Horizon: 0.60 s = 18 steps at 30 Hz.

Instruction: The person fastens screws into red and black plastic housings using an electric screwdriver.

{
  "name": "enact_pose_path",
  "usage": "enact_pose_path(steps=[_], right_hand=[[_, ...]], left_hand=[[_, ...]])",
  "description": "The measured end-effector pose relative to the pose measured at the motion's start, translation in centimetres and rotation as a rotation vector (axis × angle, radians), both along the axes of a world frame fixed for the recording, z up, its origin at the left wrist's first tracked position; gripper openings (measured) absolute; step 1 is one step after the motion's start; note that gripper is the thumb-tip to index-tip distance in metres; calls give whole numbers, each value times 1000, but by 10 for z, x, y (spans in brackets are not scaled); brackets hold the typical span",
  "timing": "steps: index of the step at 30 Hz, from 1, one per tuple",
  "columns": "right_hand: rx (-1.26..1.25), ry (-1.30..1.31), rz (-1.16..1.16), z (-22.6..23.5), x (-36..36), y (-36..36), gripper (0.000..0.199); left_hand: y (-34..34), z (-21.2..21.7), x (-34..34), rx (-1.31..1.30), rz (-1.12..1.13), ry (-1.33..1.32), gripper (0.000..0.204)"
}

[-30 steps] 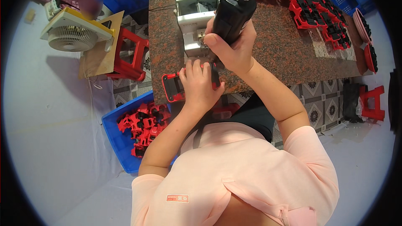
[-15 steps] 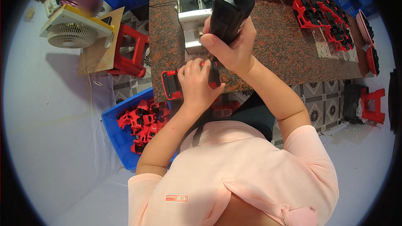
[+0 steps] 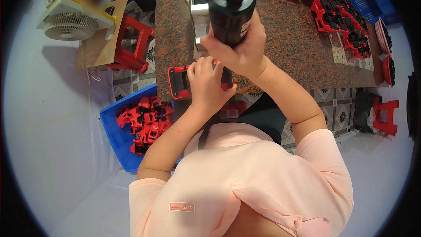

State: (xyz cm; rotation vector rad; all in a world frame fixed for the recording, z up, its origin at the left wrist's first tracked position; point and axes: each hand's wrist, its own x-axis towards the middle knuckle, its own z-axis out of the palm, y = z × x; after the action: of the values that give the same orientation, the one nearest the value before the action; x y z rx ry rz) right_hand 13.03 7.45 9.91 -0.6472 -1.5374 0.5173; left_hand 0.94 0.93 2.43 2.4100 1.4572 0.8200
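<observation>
My right hand [image 3: 245, 52] is wrapped round a black electric screwdriver [image 3: 230, 19], held upright with its cord rising from the top. Its lower end is hidden behind my fingers. Just below it, a flat red-rimmed black plastic part [image 3: 178, 83] lies on the stone table near the front edge. Over that part rests my left hand [image 3: 206, 81], fingers across it and thumb at its right side, gripping it and covering its middle. Beyond the hands stands a white boxy device [image 3: 200, 11], partly hidden by the screwdriver.
Rows of red and black assemblies [image 3: 326, 15] stand along the far right of the speckled table [image 3: 280, 57]. A blue bin [image 3: 115, 142] of red parts sits below at left. A red stool [image 3: 136, 44] and a white fan [image 3: 70, 26] are farther left.
The screwdriver in my right hand has shifted a little left, now covering more of the white device. My left hand stays on the plastic part. The whole view has shifted slightly.
</observation>
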Motion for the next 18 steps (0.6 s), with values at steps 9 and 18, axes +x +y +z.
enact_pose_path(steps=[9,18], right_hand=[[71,285,140,6,22,35,34],[84,216,-27,-22,2,46,45]], left_hand=[[-5,-6,1,2,59,68,80],[-3,2,-27,-25,-57,94,86]])
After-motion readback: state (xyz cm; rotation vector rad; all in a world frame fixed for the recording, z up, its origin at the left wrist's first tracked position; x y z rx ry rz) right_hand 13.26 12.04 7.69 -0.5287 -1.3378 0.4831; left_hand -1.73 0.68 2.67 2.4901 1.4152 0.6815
